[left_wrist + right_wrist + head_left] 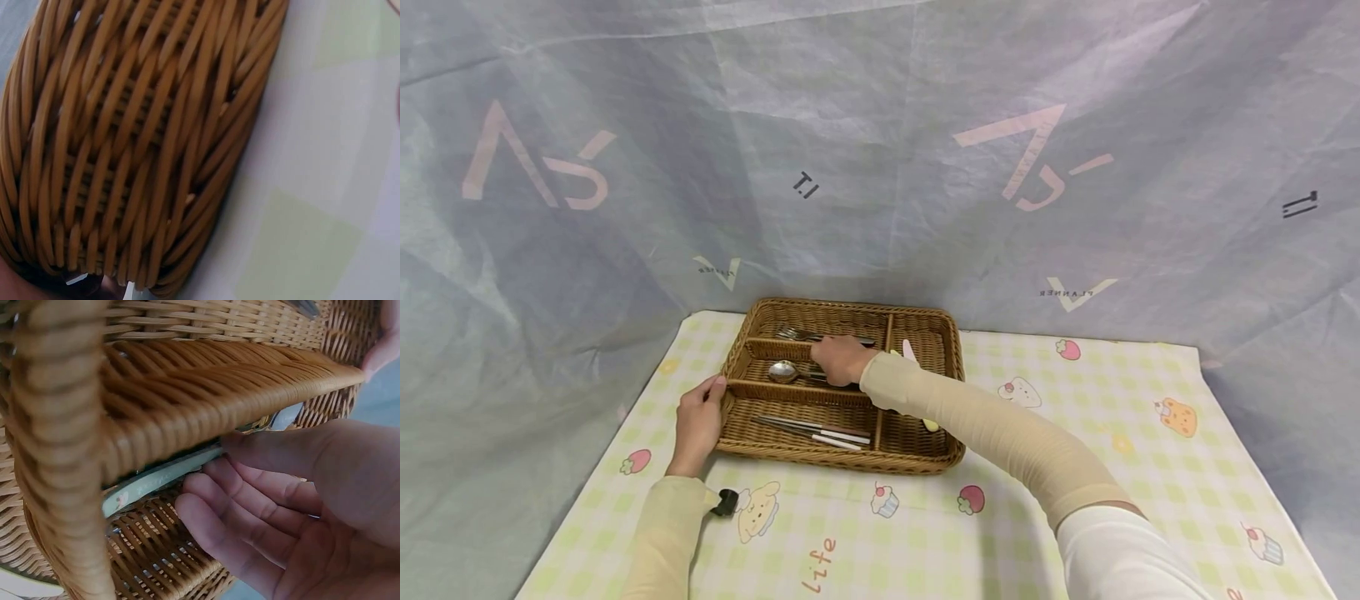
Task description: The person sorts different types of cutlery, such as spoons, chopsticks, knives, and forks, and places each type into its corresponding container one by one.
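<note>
A brown wicker cutlery tray [842, 459] with several compartments sits toward the back of the table. My left hand [698, 425] grips its left rim, thumb on top; the left wrist view shows mostly woven wall [125, 125]. My right hand [842, 360] reaches into the middle compartment, where a metal spoon [783, 372] lies with its bowl to the left. In the right wrist view, the thumb and fingers of that hand [269, 500] pinch the spoon's pale green handle [156, 481], close against the woven divider [231, 394]. Its far end is partly hidden behind the tray's weave.
Forks [792, 334] lie in the back compartment, chopsticks [812, 431] in the front one. The right compartment holds a pink-ended piece [909, 350] and a yellow-ended one [930, 425], partly behind my right sleeve. A checked tablecloth [1075, 450] covers the table; grey fabric [880, 167] hangs behind.
</note>
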Tool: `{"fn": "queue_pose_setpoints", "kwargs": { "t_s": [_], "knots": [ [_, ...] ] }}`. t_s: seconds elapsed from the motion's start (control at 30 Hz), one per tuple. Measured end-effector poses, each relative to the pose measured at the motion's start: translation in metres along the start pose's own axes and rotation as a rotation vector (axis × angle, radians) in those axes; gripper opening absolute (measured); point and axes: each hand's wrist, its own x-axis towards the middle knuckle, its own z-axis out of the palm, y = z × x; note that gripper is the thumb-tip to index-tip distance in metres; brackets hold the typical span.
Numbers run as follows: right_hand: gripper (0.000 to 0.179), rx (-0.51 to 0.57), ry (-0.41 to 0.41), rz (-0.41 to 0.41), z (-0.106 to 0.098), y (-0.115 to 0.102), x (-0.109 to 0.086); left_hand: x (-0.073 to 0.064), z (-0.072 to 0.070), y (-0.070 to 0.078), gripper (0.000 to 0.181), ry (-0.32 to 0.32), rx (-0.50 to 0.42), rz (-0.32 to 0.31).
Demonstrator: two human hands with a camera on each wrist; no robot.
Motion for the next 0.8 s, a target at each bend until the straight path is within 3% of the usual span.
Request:
{"fn": "queue_pose_setpoints", "kwargs": {
  "t_s": [0.27, 0.37, 0.53, 0.6, 0.8],
  "knots": [
    [0.009, -0.025, 0.008, 0.002, -0.001, 0.006, -0.004, 0.000, 0.002, -0.002, 0.061, -0.016, -0.003, -0.004],
    [0.027, 0.029, 0.062, -0.014, -0.006, 0.009, -0.016, 0.001, 0.002, -0.003, 0.062, -0.018, -0.002, -0.012],
    [0.017, 0.152, 0.238, -0.045, -0.014, 0.010, -0.058, 0.001, -0.002, -0.006, 0.063, 0.017, 0.023, -0.011],
    [0.035, 0.182, 0.303, -0.029, -0.014, 0.014, -0.078, -0.001, -0.003, -0.008, 0.060, 0.052, 0.037, 0.006],
    [0.033, 0.281, 0.503, 0.057, 0.006, 0.047, -0.142, -0.006, 0.003, -0.009, 0.054, 0.139, 0.091, 0.073]
  ]
}}
